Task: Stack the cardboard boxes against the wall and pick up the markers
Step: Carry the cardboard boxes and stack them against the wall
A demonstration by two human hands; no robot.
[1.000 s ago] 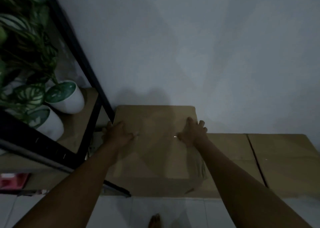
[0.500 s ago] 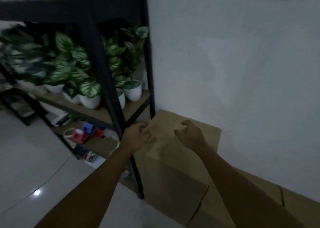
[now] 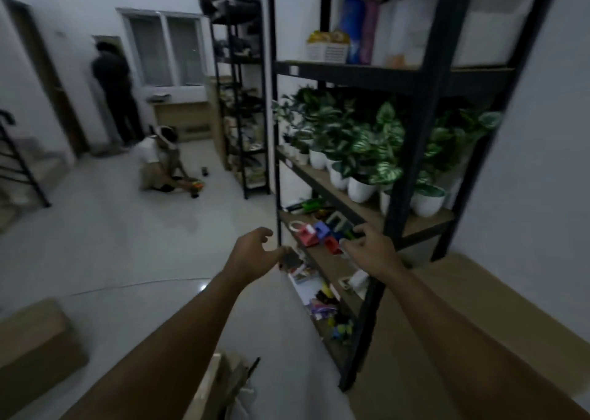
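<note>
Left hand: left hand at frame centre, raised in the air, fingers loosely spread, grip on nothing.
Right hand: right hand just right of centre, fingers relaxed and slightly curled, grip on nothing; it shows in front of the lower shelf of the black rack, contact not apparent.
Change: half a second ago both hands hung just over the top of a box by the wall; a second ago they rested flat on it. Now both are off it and the view has swung left, out into the room.
Stacked boxes: brown cardboard surface at lower right, beside the rack's foot and against the white wall. Reads as the placed box, let go.
Boxes left: one cardboard box on the floor at lower left, well apart from the wall; flattened cardboard at bottom centre, edges blurred.
Markers: cannot tell. Small coloured items lie on the rack's lowest shelves, too blurred to name.
Meaning: one placing looks done; the turn suggests the lower-left box is next. Markers likely not yet begun.
Surroundings: potted plants on the middle shelf; one person crouching on the floor at mid left, another standing at a door in the upper left.
</note>
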